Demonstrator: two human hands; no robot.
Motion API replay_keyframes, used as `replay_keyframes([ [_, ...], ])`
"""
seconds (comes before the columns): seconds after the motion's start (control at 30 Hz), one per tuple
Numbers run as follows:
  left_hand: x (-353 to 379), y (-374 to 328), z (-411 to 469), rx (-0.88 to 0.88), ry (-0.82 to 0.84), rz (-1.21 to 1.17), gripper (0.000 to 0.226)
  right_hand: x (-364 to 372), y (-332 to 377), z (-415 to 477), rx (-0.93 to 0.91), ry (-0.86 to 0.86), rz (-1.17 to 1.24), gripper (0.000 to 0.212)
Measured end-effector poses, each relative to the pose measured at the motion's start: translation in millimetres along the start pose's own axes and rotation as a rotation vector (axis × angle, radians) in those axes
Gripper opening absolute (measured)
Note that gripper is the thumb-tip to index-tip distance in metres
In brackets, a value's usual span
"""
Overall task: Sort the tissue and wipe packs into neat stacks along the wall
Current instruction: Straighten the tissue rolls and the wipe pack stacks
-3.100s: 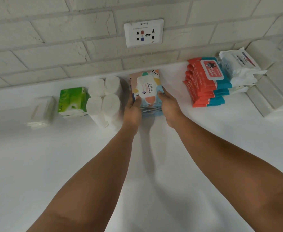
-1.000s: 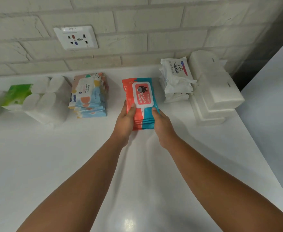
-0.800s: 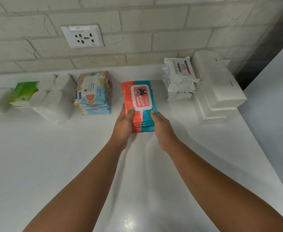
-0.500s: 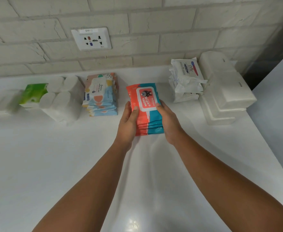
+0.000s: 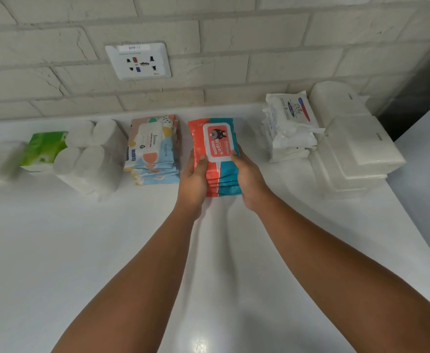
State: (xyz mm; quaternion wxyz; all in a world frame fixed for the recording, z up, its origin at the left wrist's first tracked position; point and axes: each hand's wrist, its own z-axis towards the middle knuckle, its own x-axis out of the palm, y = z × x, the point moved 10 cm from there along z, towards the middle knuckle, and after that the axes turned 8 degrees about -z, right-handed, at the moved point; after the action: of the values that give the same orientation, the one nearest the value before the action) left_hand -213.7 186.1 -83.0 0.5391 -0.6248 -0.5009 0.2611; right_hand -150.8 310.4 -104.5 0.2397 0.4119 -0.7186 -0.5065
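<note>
The red-and-teal wipes stack (image 5: 215,159) has slid closer to the pastel wipes stack (image 5: 153,149), which lies just outside the left hand (image 5: 193,179). The step in hand looks like squaring this pile. Next it needs an even push toward the wall, then a level release. Both hands clamp its sides with thumbs on top. The fingers of the right hand (image 5: 249,179) seem curled underneath.

On the tabletop (image 5: 56,250), the Wipes stack (image 5: 217,141) sits between my left hand (image 5: 193,179) and right hand (image 5: 250,182); toilet rolls (image 5: 89,159) well left, Dove packs (image 5: 290,126) right.
</note>
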Motion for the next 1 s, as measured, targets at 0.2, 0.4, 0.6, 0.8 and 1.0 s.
replay_keyframes([
  [0.2,5,-10,26,0.012,0.013,0.037,0.037,4,12,25,-0.016,-0.001,-0.007,0.056],
  [0.4,10,-15,43,0.028,0.015,0.082,0.041,4,17,44,-0.023,-0.019,-0.035,0.058],
  [0.6,10,-16,49,0.014,0.009,0.094,0.040,3,21,50,-0.020,-0.032,-0.061,0.052],
  [0.8,11,-17,55,0.015,0.015,0.122,0.041,2,25,53,-0.020,-0.034,-0.072,0.044],
  [1.0,10,-16,55,-0.007,0.006,0.123,0.041,2,29,51,-0.017,-0.036,-0.092,0.044],
])
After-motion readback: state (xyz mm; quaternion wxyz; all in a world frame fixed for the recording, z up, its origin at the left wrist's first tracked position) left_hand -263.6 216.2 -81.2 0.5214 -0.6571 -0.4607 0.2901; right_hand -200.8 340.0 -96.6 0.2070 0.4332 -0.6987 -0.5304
